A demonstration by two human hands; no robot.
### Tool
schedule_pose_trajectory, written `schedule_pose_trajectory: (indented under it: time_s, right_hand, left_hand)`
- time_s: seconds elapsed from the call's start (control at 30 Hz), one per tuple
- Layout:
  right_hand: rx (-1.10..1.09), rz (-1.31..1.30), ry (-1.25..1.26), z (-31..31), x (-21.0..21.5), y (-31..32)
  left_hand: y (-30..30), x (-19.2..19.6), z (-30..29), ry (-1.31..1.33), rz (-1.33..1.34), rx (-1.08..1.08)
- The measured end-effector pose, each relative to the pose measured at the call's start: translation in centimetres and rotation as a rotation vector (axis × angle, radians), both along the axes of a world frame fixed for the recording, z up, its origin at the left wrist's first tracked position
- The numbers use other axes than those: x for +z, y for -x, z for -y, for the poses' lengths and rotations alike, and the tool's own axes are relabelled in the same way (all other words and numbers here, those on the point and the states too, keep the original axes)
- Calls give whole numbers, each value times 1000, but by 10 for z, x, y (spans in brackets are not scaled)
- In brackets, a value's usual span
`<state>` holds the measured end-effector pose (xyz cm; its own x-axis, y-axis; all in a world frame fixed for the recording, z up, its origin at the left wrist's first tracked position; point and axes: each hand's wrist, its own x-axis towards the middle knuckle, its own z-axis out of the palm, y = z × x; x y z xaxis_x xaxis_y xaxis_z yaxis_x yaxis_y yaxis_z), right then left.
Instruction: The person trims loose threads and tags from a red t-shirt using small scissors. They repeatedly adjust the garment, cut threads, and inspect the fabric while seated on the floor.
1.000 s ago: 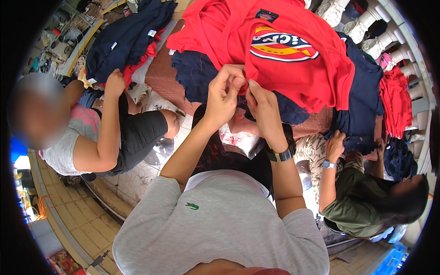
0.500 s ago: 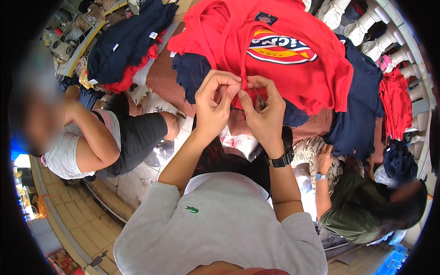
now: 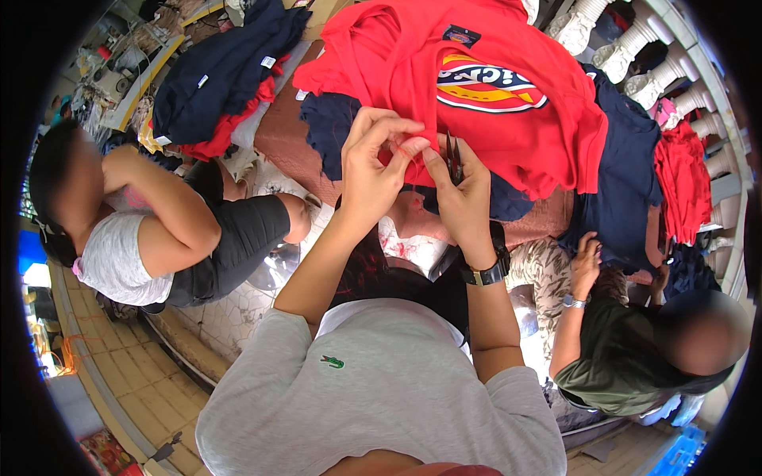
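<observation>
A red printed T-shirt (image 3: 500, 147) lies spread over the table in front of me. My left hand (image 3: 370, 170) pinches a fold of its edge between thumb and fingers. Close beside it, my right hand (image 3: 464, 202) has the thumb and index finger pressed on the same edge. That hand also holds small dark thread snips (image 3: 453, 159), their pointed blades sticking up past the fingers. Loose red threads hang near my fingertips. Under the red shirt, navy cloth (image 3: 329, 131) shows at the left.
The table has a brown cover (image 3: 278, 131). Navy and red garments (image 3: 218, 79) are piled at the far left, and a navy garment (image 3: 615, 174) hangs at the right. One person (image 3: 151, 230) sits left of me, another (image 3: 627, 349) right. White balusters (image 3: 627, 55) line the right side.
My left hand has risen slightly. The snips' blades now point upward beside my right fingers. The shirt's edge is bunched differently. The person at the right has shifted a hand and head.
</observation>
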<state>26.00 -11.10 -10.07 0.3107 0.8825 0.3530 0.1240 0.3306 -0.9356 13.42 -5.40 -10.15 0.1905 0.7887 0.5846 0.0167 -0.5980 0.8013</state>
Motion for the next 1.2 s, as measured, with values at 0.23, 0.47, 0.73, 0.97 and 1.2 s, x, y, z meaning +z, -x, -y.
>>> schedule_pose_trajectory:
  time_s: [0.23,0.47,0.73,0.97,1.2]
  right_hand:
    - [-128,265,-100,-1,5,-11]
    - [-211,493,-122,6,17,-9]
    - [-206,504,-110,8,16,-13]
    - [-220,459,-147,7,15,-14]
    - [169,-249,305,32,38,0]
  left_hand:
    - [-2,10,-9,257,212,-221]
    - [-6,0,-17,295,114,-258]
    - [-10,-5,-17,155,-8,-209]
    - [-12,-6,-15,303,141,-357]
    - [-12,-6,-12,359,184,-368]
